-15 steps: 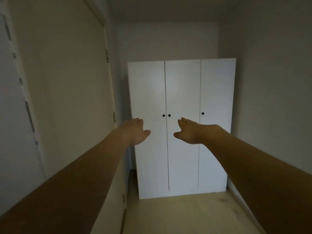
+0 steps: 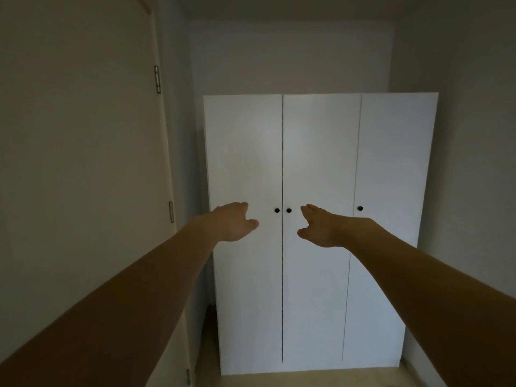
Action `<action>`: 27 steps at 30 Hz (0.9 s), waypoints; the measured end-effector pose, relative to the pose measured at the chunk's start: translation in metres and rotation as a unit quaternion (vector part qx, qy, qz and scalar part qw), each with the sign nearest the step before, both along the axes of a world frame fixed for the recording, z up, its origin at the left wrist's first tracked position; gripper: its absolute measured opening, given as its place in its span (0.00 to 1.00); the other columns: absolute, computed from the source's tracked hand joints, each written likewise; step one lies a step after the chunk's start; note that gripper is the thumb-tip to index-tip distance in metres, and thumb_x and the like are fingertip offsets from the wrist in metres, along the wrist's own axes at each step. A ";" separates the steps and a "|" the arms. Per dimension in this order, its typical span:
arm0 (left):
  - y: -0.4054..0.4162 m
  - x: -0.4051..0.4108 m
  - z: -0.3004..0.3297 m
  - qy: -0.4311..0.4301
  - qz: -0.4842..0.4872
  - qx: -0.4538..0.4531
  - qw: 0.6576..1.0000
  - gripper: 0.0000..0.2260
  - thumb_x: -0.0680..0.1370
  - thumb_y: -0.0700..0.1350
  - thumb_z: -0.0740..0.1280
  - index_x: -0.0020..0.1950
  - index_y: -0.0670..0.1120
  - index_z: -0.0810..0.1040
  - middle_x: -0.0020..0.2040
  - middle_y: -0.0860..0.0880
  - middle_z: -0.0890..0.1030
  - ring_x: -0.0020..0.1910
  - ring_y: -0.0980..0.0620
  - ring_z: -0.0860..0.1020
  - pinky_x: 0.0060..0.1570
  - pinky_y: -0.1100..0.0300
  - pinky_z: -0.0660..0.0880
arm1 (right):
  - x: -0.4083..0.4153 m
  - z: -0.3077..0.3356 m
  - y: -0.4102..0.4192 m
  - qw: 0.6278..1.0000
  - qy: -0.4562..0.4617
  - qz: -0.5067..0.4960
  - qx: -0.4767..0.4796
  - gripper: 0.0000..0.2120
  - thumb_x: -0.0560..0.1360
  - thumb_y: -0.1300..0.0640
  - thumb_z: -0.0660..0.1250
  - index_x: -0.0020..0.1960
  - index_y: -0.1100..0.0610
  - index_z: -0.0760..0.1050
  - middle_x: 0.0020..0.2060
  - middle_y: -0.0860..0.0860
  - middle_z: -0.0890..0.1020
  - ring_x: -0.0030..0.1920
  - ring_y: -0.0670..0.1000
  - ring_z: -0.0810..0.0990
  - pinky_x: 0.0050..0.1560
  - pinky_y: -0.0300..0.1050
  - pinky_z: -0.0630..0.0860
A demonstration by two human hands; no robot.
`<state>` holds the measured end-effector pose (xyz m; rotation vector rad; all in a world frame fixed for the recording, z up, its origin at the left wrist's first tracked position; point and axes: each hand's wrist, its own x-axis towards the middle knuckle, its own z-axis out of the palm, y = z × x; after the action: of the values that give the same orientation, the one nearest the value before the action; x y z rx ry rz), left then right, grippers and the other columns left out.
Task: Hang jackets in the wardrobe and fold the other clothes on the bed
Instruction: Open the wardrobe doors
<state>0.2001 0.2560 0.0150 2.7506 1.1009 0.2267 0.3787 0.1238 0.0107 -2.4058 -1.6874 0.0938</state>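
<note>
Hands reached toward a closed white wardrobe point(image 2: 318, 163) at twelve o'clock: left hand point(image 2: 233, 222) and right hand point(image 2: 321, 226), fingers straight, empty, flanking two dark knobs point(image 2: 282, 210).

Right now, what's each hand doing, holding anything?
Left hand: open, empty, reaching toward the wardrobe.
Right hand: open, empty, reaching toward it too.

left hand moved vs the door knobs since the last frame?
Yes. The left hand has come closer to the left door knob, rightward in view, not touching it.
</note>
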 end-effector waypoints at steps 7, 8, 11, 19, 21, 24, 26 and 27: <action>0.156 0.097 -0.016 0.000 -0.012 -0.040 0.999 0.31 0.83 0.58 0.55 0.80 0.48 0.47 0.80 0.49 0.49 0.78 0.48 0.51 0.75 0.52 0.50 | 0.102 0.003 0.125 0.999 0.038 -0.027 0.025 0.29 0.83 0.53 0.54 0.78 0.60 0.45 0.78 0.53 0.50 0.77 0.55 0.53 0.74 0.49 0.53; 0.180 0.112 -0.015 0.000 -0.007 -0.049 0.999 0.31 0.82 0.58 0.56 0.80 0.48 0.48 0.80 0.49 0.50 0.78 0.48 0.52 0.75 0.52 0.50 | 0.118 0.005 0.144 0.998 0.045 -0.031 0.036 0.29 0.83 0.53 0.54 0.78 0.60 0.46 0.78 0.54 0.51 0.77 0.55 0.54 0.73 0.49 0.54; 0.242 0.163 -0.016 -0.014 0.011 -0.070 0.997 0.30 0.82 0.58 0.56 0.80 0.48 0.51 0.80 0.49 0.52 0.78 0.48 0.54 0.75 0.51 0.51 | 0.168 0.008 0.195 0.995 0.068 -0.039 0.067 0.28 0.83 0.55 0.54 0.78 0.60 0.48 0.78 0.53 0.52 0.77 0.54 0.55 0.73 0.47 0.55; 0.347 0.310 -0.069 -0.013 0.010 -0.109 0.994 0.28 0.82 0.53 0.59 0.79 0.50 0.54 0.79 0.48 0.55 0.77 0.48 0.57 0.74 0.50 0.55 | 0.307 -0.013 0.322 0.974 0.178 -0.017 0.138 0.27 0.82 0.57 0.57 0.79 0.53 0.53 0.77 0.52 0.57 0.76 0.52 0.58 0.71 0.44 0.58; 0.366 0.345 -0.085 -0.015 0.021 -0.121 0.992 0.28 0.81 0.53 0.59 0.79 0.49 0.54 0.79 0.47 0.55 0.77 0.47 0.57 0.74 0.49 0.56 | 0.339 -0.019 0.358 0.964 0.216 0.003 0.153 0.26 0.82 0.57 0.57 0.78 0.52 0.55 0.77 0.52 0.59 0.75 0.52 0.60 0.71 0.45 0.60; 0.396 0.391 -0.105 -0.021 0.049 -0.139 0.989 0.29 0.82 0.51 0.59 0.79 0.48 0.53 0.79 0.47 0.55 0.77 0.48 0.56 0.74 0.51 0.56 | 0.378 -0.029 0.408 0.950 0.262 0.036 0.163 0.25 0.82 0.57 0.58 0.77 0.52 0.58 0.75 0.51 0.63 0.73 0.52 0.64 0.71 0.44 0.63; 0.410 0.416 -0.115 -0.033 0.069 -0.155 0.985 0.28 0.82 0.50 0.59 0.80 0.47 0.52 0.79 0.47 0.55 0.77 0.48 0.57 0.73 0.54 0.57 | 0.395 -0.033 0.438 0.944 0.280 0.058 0.163 0.24 0.82 0.57 0.58 0.76 0.52 0.59 0.74 0.50 0.64 0.72 0.52 0.65 0.71 0.47 0.64; 0.416 0.427 -0.119 -0.041 0.072 -0.160 0.984 0.28 0.82 0.49 0.59 0.79 0.47 0.52 0.79 0.47 0.55 0.76 0.48 0.58 0.71 0.55 0.58 | 0.401 -0.035 0.451 0.942 0.285 0.068 0.165 0.23 0.82 0.57 0.58 0.76 0.52 0.60 0.74 0.50 0.65 0.71 0.52 0.66 0.71 0.48 0.64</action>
<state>0.6271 0.6721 -0.1044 2.3624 1.1987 0.1637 0.7800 0.5748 -0.0241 -1.7847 -1.4488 0.4449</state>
